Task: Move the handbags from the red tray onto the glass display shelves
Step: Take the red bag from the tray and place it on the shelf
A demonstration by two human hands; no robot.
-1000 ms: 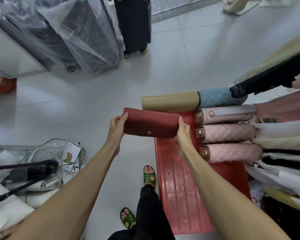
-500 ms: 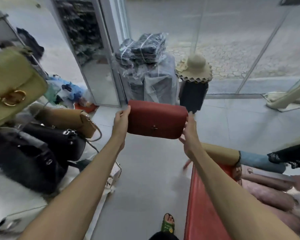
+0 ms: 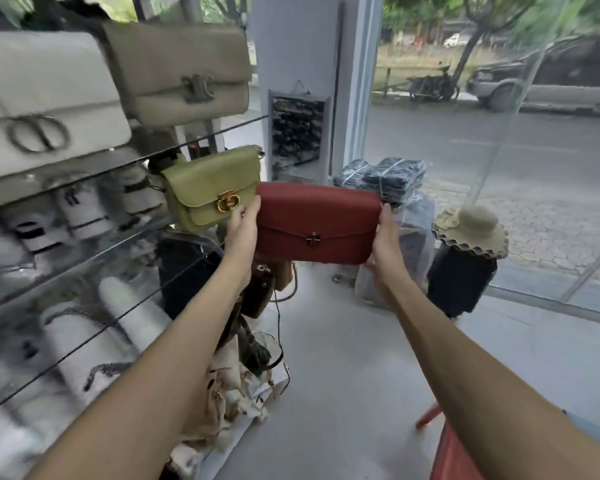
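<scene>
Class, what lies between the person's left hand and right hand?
A red handbag, held at its ends by the left hand and the right hand, fills that stretch; the head view shows it.

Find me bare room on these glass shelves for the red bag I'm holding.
Little: a bare strip of the top shelf, before the grey bag and right of the white bag. The shelf below is crowded by the green bag and blurred bags.
</scene>
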